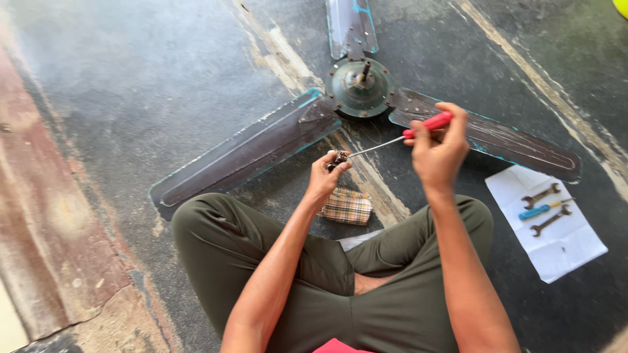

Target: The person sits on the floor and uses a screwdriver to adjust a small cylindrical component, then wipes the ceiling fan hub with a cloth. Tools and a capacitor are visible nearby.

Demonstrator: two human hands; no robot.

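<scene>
crossed legs in olive trousers [314, 287] sit closest. left hand [325, 175] pinches a small metal part [339, 158] above a checked cloth [347, 206] on the floor. right hand [438, 147] grips a red-handled screwdriver [405, 135], tip at that part. old ceiling fan [360, 86] lies beyond; wrenches on white paper [556, 242] at the right.

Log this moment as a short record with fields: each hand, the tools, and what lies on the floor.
left hand: left hand pinches a small metal part at the fingertips
right hand: right hand grips a red-handled screwdriver, tip at the small part
fan: ceiling fan flat on the floor, three blades, hub facing up
paper: white sheet to the person's right
tools on paper: two wrenches, blue-handled screwdriver
cloth: checked cloth below the left hand
posture: seated cross-legged
</scene>
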